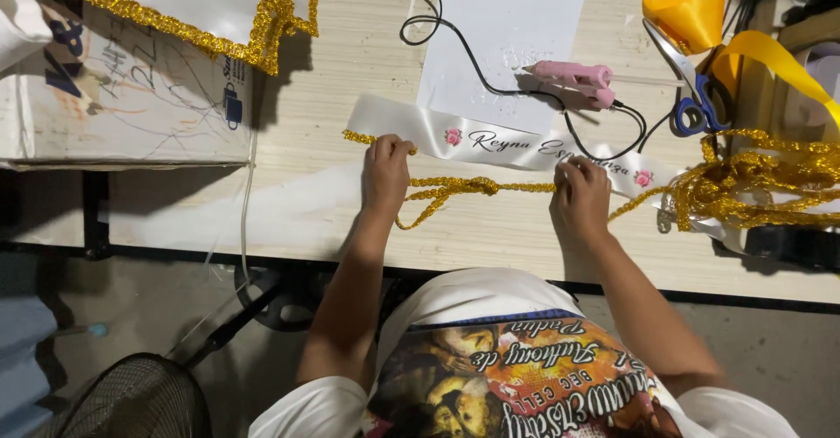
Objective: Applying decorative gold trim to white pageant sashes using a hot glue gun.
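At the far left sits a white cardboard box (122,97) with blue printing and a small blue label on its right end, a gold-edged white sash (175,0) lying over its top. Your left hand (386,174) pinches the gold sequin trim (455,186) against the white satin sash (490,145) — fingers closed on the trim's left end. The sash lies slantwise across the pale wooden table (332,70), black script between two pink rose motifs. Your right hand (579,198) presses the trim down, fingers curled together. Behind lie a white paper sheet (507,27), a pink glue gun (577,82), blue-handled scissors (696,97) and yellow ribbon (691,14).
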